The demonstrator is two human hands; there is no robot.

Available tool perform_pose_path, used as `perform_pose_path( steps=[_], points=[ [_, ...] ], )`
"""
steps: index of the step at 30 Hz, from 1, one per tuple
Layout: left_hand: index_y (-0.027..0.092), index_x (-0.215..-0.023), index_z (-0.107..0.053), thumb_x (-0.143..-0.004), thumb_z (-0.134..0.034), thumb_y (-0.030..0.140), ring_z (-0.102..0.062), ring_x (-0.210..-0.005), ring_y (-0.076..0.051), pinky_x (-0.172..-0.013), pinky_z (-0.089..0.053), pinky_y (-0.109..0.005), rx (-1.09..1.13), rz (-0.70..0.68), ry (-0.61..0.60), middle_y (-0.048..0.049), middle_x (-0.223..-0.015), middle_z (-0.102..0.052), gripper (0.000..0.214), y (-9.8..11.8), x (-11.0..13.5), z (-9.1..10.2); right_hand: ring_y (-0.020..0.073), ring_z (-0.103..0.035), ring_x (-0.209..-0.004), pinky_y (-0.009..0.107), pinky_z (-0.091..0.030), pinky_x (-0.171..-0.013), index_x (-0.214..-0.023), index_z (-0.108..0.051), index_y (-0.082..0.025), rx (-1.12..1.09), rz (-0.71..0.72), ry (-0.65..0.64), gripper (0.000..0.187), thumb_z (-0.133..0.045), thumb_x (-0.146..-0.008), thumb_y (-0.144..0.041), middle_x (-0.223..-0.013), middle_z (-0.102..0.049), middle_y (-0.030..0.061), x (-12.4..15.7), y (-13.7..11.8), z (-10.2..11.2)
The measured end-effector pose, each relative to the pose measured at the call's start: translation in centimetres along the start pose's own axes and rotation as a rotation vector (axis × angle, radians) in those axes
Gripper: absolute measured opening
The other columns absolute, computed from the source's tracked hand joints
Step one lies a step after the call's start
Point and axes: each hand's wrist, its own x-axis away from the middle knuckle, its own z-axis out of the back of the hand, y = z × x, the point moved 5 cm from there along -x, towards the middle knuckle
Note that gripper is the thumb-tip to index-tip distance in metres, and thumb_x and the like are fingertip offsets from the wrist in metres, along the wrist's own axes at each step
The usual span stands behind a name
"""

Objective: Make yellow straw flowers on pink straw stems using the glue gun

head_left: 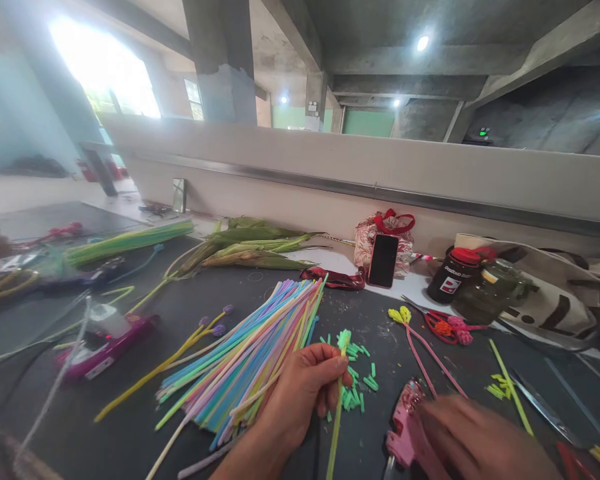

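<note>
My left hand (pixel 307 377) pinches a yellow-green pipe cleaner (pixel 336 427) between thumb and fingers. Pale green bits cluster at its upper tip (pixel 345 339). Short green cut pieces (pixel 354 393) lie scattered on the dark table just behind and beside these fingers. My right hand (pixel 480 430) is smeared by motion at the lower right. Its fingers come up against a pink tool (pixel 407 427) that looks like a glue gun; whether they grip it is unclear. Left of my left hand spreads a bundle of pastel pipe cleaners (pixel 250 360), partly covered by my wrist.
Pink stems with yellow tips (pixel 417 347), scissors (pixel 443 327) and tweezers (pixel 543 407) lie to the right. A phone (pixel 383 261) leans against a patterned bag. Behind stand a black bottle (pixel 453 277) and corn husks (pixel 250 247). A purple device (pixel 107 347) sits left.
</note>
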Motion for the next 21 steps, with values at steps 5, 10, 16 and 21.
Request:
perform_pose_path(
  steps=[5, 10, 16, 21],
  points=[
    [0.015, -0.061, -0.052, -0.066, -0.068, 0.030, -0.037, -0.030, -0.001, -0.028, -0.021, -0.013, -0.012, 0.038, 0.000, 0.0012, -0.055, -0.062, 0.023, -0.3, 0.0, -0.3, 0.0183, -0.060, -0.070, 0.027, -0.042, -0.061, -0.076, -0.064, -0.021, 0.104, 0.216, -0.162, 0.023, -0.046, -0.082, -0.007, -0.076, -0.064, 0.0025, -8.2, -2.4, 1.4],
    [0.015, -0.061, -0.052, -0.065, -0.068, 0.032, -0.037, -0.029, -0.001, -0.028, -0.021, -0.014, -0.016, 0.041, -0.013, 0.0013, -0.054, -0.063, 0.023, -0.4, -0.2, -0.2, 0.0183, -0.058, -0.070, 0.026, -0.036, -0.057, -0.073, -0.063, -0.019, 0.108, 0.343, -0.242, 0.016, -0.054, -0.076, -0.006, -0.076, -0.064, 0.0034, -11.4, -2.9, -0.9],
    [0.015, -0.062, -0.051, -0.066, -0.067, 0.030, -0.038, -0.030, -0.001, -0.028, -0.021, -0.014, 0.022, 0.044, -0.025, 0.0007, -0.054, -0.063, 0.022, -0.4, -0.1, -0.2, 0.0187, -0.057, -0.065, 0.027, -0.037, -0.057, -0.069, -0.061, -0.016, 0.014, 0.267, -0.223, 0.016, -0.052, -0.070, -0.004, -0.072, -0.063, 0.0055, -11.6, -2.5, -1.2],
    [0.015, -0.061, -0.051, -0.068, -0.064, 0.028, -0.036, -0.030, -0.001, -0.028, -0.018, -0.013, 0.080, 0.038, -0.036, 0.0002, -0.053, -0.062, 0.019, 0.0, 0.4, -0.5, 0.0128, -0.055, -0.059, 0.020, -0.040, -0.053, -0.070, -0.054, -0.018, -0.176, 0.050, -0.086, 0.019, -0.042, -0.073, -0.003, -0.066, -0.057, -0.0012, -10.2, -2.5, 2.0]
  ],
)
